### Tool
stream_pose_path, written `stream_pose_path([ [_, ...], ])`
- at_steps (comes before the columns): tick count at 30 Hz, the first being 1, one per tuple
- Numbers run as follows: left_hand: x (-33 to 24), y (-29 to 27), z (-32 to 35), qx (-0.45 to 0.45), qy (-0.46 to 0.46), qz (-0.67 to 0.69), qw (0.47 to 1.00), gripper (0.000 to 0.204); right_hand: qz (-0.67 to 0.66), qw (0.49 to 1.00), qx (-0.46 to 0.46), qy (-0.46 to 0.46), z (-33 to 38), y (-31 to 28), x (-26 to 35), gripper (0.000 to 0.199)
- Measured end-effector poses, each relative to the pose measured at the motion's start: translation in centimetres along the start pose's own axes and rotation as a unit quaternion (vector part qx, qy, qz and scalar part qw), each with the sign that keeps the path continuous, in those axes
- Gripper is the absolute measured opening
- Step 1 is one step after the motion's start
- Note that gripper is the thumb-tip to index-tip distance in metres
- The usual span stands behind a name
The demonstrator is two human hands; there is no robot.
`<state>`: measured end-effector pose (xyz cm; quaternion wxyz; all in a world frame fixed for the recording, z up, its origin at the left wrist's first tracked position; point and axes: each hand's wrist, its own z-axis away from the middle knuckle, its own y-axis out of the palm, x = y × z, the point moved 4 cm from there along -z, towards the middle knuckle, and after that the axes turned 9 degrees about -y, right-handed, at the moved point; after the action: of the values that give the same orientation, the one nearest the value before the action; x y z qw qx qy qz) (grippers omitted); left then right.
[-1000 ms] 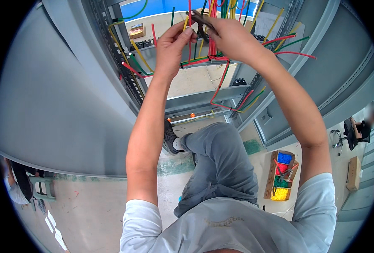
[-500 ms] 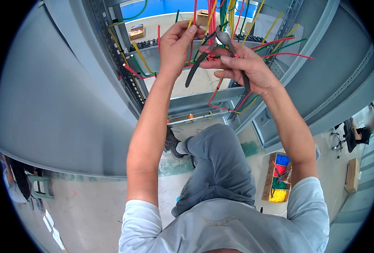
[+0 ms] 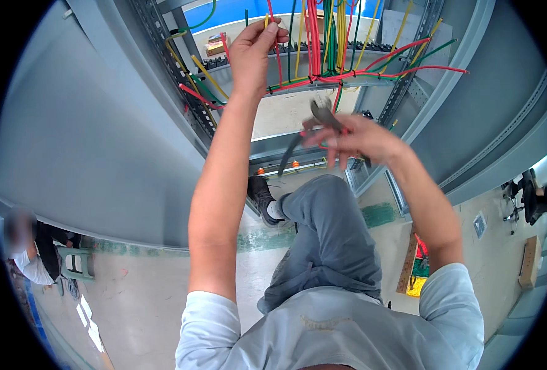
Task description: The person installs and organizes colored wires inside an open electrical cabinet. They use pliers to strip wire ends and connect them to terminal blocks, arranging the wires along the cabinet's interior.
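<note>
The left hand (image 3: 252, 54) pinches a yellow wire (image 3: 266, 21); the right hand (image 3: 367, 139) holds pliers (image 3: 325, 115), handles spread.

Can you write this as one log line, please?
left hand: touching red wire | right hand: holding opened pliers, blurred | parts box: partly behind right arm

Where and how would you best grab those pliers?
Probably I'd take the pliers by both handles, coming from the leg side: the head points away toward the wires, and the handles spread back, one partly behind the right hand.
</note>
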<state>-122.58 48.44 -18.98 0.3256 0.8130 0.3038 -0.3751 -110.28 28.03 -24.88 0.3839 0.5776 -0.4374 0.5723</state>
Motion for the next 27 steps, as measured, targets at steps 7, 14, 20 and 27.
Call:
stream_pose_path([
  [7, 0.5, -0.2, -0.2, 0.027, -0.021, -0.006, 0.999, 0.031, -0.282, 0.946, -0.136, -0.083, 9.5, 2.0, -7.8, 0.065],
  [14, -0.1, -0.2, 0.2, 0.013, -0.009, -0.025, 1.0, 0.035, 0.032, 0.967, -0.252, -0.025, 16.5, 1.3, -5.7, 0.058],
  [20, -0.6, 0.7, 3.3, 0.034, 0.054, -0.242, 0.968, 0.04, 0.062, 0.983, -0.173, 0.031, 17.6, 2.2, -11.6, 0.055],
  [27, -0.7, 1.3, 10.1, -0.096, 0.191, -0.378, 0.901, 0.036, -0.061, 0.98, -0.188, 0.02, 16.8, 2.1, -14.5, 0.058],
])
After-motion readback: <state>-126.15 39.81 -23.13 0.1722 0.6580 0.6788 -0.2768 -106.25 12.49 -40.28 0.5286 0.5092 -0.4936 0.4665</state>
